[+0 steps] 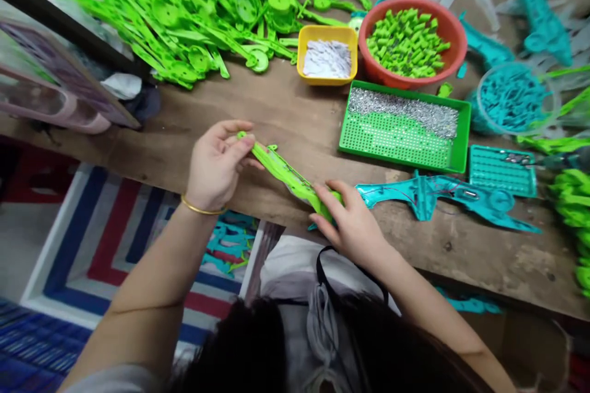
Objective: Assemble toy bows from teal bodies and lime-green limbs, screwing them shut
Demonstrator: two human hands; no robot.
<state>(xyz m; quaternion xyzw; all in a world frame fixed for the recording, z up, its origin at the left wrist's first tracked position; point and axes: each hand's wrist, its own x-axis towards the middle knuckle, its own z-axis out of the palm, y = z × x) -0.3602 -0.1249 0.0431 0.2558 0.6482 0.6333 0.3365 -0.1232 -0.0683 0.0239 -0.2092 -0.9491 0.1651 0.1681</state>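
Observation:
My left hand pinches the upper left end of a long lime-green plastic part, held tilted above the table's front edge. At the part's lower right end, my right hand has its fingers closed over it. The side of the part facing me looks long and narrow, with a small tab on its upper edge; finer detail is blurred. Just right of my right hand lies a teal plastic toy-like half shell with thin wires and a small metal piece in it.
Lime-green parts are heaped at the back left. Nearby stand a yellow bowl of white pieces, a red bowl of green pieces, a green tray of screws, a clear tub of teal pieces and a teal tray. A striped box sits below.

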